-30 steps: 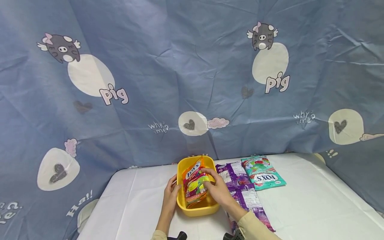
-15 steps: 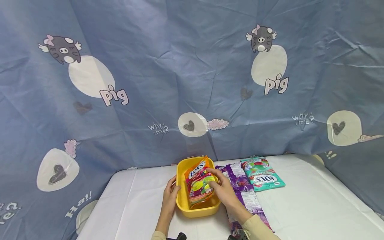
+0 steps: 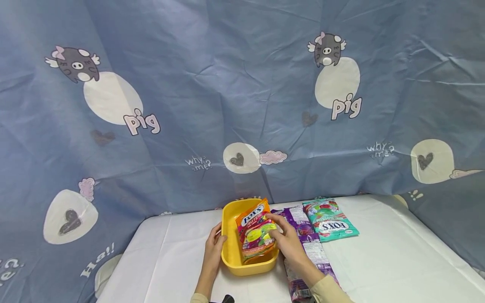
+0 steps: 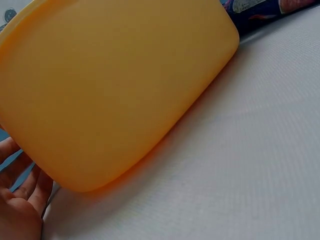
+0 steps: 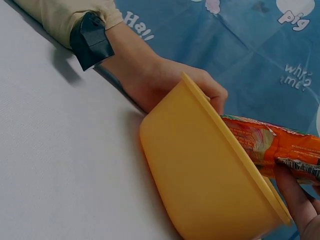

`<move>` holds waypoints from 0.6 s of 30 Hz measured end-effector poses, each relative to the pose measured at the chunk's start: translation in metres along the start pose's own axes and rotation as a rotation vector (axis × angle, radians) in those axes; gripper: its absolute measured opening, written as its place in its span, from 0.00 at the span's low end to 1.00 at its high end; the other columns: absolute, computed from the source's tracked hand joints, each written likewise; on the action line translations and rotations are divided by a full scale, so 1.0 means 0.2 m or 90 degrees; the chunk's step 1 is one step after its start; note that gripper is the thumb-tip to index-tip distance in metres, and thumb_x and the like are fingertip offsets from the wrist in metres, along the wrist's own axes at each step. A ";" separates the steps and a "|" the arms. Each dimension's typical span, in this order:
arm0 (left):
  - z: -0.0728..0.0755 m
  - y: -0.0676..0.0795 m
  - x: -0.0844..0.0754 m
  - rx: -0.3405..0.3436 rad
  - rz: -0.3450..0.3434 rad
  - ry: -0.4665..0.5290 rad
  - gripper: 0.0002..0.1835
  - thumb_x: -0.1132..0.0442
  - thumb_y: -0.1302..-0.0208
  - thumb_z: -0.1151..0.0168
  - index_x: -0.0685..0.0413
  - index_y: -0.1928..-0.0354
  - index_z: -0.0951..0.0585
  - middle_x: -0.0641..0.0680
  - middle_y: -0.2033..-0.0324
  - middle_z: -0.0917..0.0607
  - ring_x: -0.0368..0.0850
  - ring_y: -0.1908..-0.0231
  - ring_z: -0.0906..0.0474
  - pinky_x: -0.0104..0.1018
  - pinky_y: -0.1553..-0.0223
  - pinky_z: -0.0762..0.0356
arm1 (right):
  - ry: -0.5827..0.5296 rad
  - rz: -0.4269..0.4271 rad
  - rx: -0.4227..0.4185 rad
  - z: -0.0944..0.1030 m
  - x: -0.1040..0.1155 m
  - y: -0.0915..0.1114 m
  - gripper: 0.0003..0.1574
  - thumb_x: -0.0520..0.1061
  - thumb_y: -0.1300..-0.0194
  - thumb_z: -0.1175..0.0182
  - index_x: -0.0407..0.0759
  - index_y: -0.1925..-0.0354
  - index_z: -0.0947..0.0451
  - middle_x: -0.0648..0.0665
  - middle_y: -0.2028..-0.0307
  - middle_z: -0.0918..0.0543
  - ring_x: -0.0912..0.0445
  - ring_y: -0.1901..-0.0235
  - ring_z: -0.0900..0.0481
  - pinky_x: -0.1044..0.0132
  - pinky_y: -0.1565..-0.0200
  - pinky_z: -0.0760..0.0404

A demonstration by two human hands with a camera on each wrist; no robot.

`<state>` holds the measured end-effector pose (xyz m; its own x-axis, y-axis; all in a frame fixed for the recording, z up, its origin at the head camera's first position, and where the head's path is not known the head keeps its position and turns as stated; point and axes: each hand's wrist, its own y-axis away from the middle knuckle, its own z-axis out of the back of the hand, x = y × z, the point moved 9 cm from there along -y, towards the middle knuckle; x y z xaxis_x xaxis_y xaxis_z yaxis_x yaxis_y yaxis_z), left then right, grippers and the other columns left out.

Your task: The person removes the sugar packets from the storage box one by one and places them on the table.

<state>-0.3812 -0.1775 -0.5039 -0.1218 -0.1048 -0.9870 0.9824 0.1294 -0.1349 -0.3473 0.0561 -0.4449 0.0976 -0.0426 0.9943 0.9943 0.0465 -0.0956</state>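
Observation:
A yellow plastic tub [image 3: 232, 223] stands on the white table, its outer wall [image 4: 120, 90] filling much of the left wrist view. My left hand [image 3: 214, 248] holds the tub at its left side, thumb by the rim. Inside the tub, tilted up, is an orange and pink Fox's Fruits candy bag [image 3: 254, 231]. My right hand [image 3: 288, 242] pinches this bag by its right edge, thumb on the front. In the right wrist view, the bag's orange back [image 5: 295, 150] rises above the tub's rim, fingertips under it. The bag's lower end is hidden by the tub wall.
Purple candy bags [image 3: 314, 250] lie right of the tub, partly under my right forearm. A teal Fox's candy bag [image 3: 331, 221] lies beyond them at the right. Behind the white table [image 3: 382, 252] hangs a blue patterned cloth [image 3: 242, 84].
My right hand has shifted the orange candy bag slightly to the right within the tub, and the bag now faces up more squarely. The left hand stays at the tub's left side.

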 end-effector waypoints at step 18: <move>0.01 0.00 0.00 -0.012 -0.008 -0.018 0.24 0.62 0.40 0.52 0.44 0.40 0.34 0.54 0.43 0.30 0.48 0.47 0.29 0.40 0.49 0.26 | -0.064 -0.010 0.006 0.08 -0.01 0.03 0.25 0.39 0.40 0.52 0.58 0.45 0.33 0.50 0.40 0.34 0.50 0.53 0.25 0.59 0.60 0.20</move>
<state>-0.3805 -0.1791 -0.5032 -0.1294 -0.1344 -0.9824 0.9779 0.1470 -0.1489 -0.3412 0.0718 -0.4468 0.0768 0.0568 0.9954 0.9952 0.0564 -0.0800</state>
